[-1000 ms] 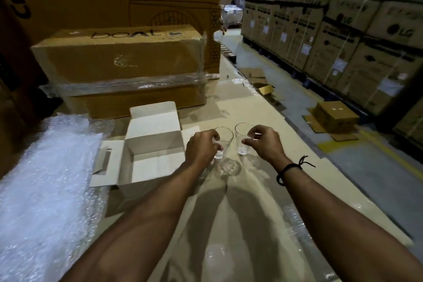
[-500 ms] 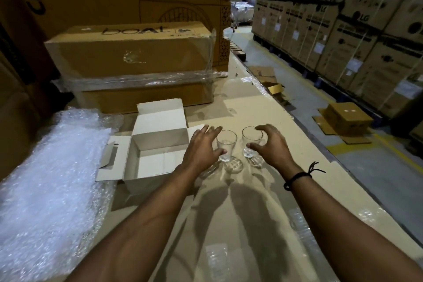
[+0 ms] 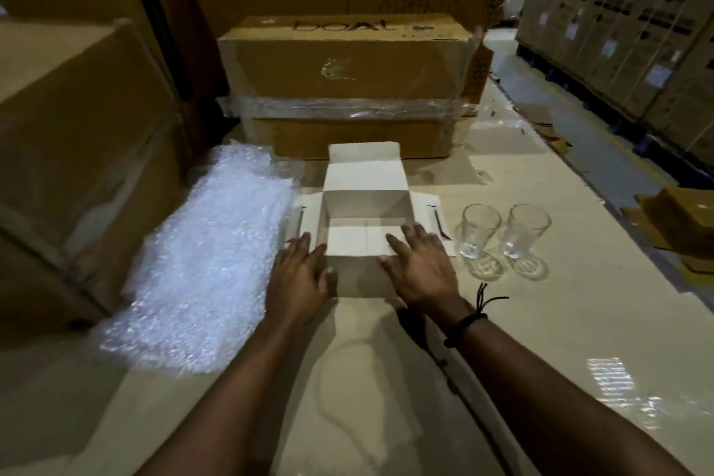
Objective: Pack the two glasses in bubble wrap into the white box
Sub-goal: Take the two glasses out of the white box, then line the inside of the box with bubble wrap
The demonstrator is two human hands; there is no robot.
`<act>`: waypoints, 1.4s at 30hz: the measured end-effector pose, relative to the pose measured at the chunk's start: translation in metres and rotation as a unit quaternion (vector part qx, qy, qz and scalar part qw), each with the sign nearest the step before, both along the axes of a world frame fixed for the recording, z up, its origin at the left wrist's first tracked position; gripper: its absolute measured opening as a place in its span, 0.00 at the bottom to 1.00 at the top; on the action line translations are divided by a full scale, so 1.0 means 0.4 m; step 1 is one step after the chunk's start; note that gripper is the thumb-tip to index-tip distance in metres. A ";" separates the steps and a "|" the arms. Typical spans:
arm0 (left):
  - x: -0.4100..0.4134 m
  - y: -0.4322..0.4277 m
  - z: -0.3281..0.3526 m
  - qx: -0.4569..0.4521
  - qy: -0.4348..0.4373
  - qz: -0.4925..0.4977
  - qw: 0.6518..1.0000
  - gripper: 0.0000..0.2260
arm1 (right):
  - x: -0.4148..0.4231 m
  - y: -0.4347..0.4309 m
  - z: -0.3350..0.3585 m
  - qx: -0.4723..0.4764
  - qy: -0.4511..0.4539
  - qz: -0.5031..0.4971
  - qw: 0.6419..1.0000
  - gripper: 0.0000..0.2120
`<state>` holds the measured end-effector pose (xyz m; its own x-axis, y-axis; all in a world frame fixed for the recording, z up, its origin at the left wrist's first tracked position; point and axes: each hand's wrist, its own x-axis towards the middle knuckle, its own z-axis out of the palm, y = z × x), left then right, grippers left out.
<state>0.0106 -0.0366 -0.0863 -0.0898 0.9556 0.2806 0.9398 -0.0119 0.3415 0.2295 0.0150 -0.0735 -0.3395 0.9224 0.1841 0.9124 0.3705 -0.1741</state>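
Head view: the left hand (image 3: 299, 274) and the right hand (image 3: 421, 267) lie flat, fingers straight, on the near corners of the open white box (image 3: 367, 182). Two glasses (image 3: 479, 228) stand side by side on the tabletop (image 3: 560, 321), just right of the box. Bubble wrap (image 3: 208, 255) lies left of it.

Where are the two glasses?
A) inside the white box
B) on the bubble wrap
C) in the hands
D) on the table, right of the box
D: the left glass and right glass stand bare on the table, right of the white box.
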 end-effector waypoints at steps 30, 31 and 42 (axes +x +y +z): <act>-0.360 -0.040 0.061 -0.053 -0.214 0.171 0.960 0.05 | -0.297 -0.133 -0.152 0.044 0.097 0.113 0.988 0.23; -0.365 -0.040 0.060 -0.056 -0.215 0.172 0.960 0.07 | -0.298 -0.134 -0.149 0.038 0.099 0.110 0.988 0.23; -0.368 -0.153 0.036 0.205 -0.204 -0.008 0.957 0.05 | -0.383 -0.150 0.022 -0.119 0.386 -0.008 0.915 0.26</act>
<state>-0.1364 -0.0976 -0.0717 -0.2590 0.7744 0.5772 0.7274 -0.2368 0.6441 0.0764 -0.0449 -0.0646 -0.1800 0.9712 0.1564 0.4890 0.2263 -0.8424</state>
